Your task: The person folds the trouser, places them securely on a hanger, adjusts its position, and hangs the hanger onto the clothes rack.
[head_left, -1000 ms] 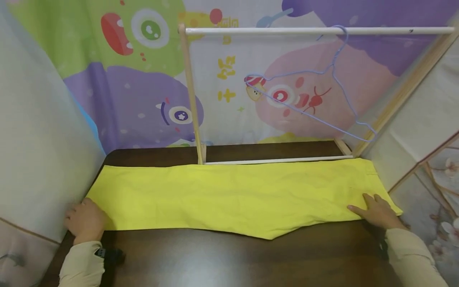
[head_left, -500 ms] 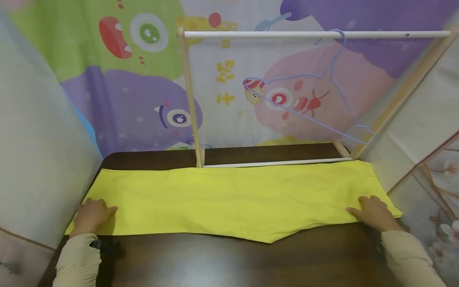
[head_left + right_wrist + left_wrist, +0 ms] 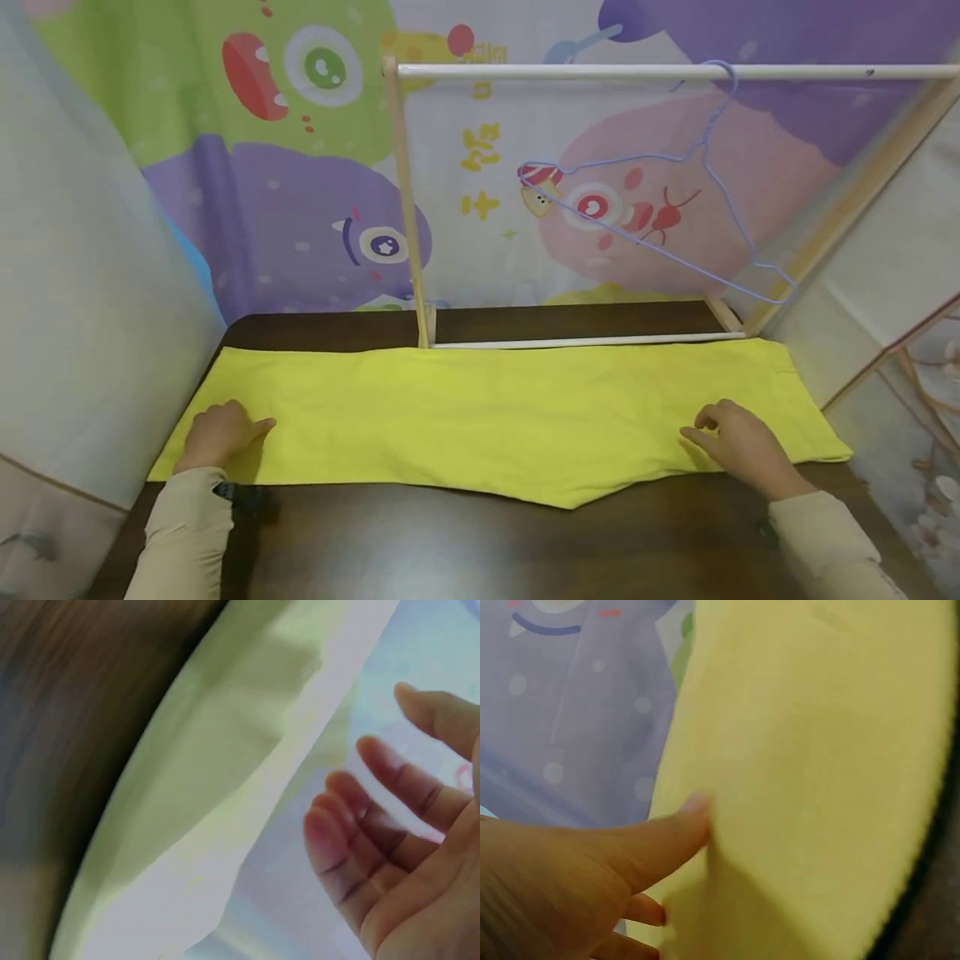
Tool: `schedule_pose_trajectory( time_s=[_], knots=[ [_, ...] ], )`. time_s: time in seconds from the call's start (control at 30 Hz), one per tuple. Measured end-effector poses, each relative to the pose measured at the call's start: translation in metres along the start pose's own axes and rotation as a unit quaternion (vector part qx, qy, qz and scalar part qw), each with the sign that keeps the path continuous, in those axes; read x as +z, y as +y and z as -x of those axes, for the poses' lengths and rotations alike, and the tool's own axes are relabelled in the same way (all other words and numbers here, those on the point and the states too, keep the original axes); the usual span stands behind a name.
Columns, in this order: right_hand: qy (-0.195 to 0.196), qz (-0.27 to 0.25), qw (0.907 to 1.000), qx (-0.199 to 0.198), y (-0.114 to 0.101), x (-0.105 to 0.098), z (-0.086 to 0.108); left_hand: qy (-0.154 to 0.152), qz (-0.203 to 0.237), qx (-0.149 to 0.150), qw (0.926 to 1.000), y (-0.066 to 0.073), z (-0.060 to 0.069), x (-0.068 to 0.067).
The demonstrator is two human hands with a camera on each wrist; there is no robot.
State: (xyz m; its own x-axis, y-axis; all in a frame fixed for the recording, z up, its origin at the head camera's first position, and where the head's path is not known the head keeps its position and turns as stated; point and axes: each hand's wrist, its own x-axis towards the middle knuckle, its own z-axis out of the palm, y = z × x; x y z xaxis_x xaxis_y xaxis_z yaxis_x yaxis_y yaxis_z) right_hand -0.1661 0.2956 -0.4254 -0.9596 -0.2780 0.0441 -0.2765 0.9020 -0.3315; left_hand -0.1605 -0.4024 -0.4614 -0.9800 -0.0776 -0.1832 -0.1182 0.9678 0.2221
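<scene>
The left hand [image 3: 217,435] is over the left end of the yellow garment [image 3: 465,417], thumb straight and apart from the loosely bent fingers. It grips nothing; whether the thumb tip touches the cloth cannot be told. The right hand [image 3: 738,442] is above the garment's right part, palm hollow, fingers softly curled, with a gap between thumb and forefinger; it is slack and holds nothing.

The garment lies flat and folded lengthwise across the table [image 3: 465,542], from the left edge nearly to the right edge. Its long far side runs just beside the foot bar of the rack [image 3: 555,72], towards the table's back edge; its near side juts in a blunt point towards the front edge. A blue wire hanger [image 3: 711,127] hooks over the rack's top bar, hanging tilted in front of the cartoon-printed backdrop [image 3: 322,225].
</scene>
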Motion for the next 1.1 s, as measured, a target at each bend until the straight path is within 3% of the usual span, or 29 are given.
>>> schedule_pose_trajectory(
  time_s=[0.13, 0.33, 0.5, 0.73, 0.97, 1.1],
  knots=[
    [-0.010, -0.004, 0.9995, -0.030, -0.030, 0.004, 0.000, -0.044, -0.020, 0.004, 0.9988, 0.002, -0.008, -0.010],
    [-0.045, -0.025, 0.9946, -0.090, -0.066, 0.014, 0.001, -0.070, -0.038, 0.004, 0.9968, 0.003, -0.009, -0.014],
    [-0.074, -0.034, 0.9875, -0.135, -0.087, 0.023, 0.004, -0.074, -0.048, 0.010, 0.9961, 0.005, -0.009, -0.017],
    [-0.109, 0.010, 0.9754, -0.191, -0.109, 0.038, 0.014, -0.086, -0.041, 0.006, 0.9955, 0.007, -0.008, -0.017],
    [-0.173, 0.055, 0.9616, -0.206, -0.120, 0.052, 0.022, -0.082, -0.037, 0.014, 0.9959, 0.009, -0.006, -0.014],
    [-0.172, 0.076, 0.9588, -0.213, -0.122, 0.061, 0.024, -0.078, -0.031, 0.017, 0.9964, 0.010, -0.006, -0.012]
  ],
)
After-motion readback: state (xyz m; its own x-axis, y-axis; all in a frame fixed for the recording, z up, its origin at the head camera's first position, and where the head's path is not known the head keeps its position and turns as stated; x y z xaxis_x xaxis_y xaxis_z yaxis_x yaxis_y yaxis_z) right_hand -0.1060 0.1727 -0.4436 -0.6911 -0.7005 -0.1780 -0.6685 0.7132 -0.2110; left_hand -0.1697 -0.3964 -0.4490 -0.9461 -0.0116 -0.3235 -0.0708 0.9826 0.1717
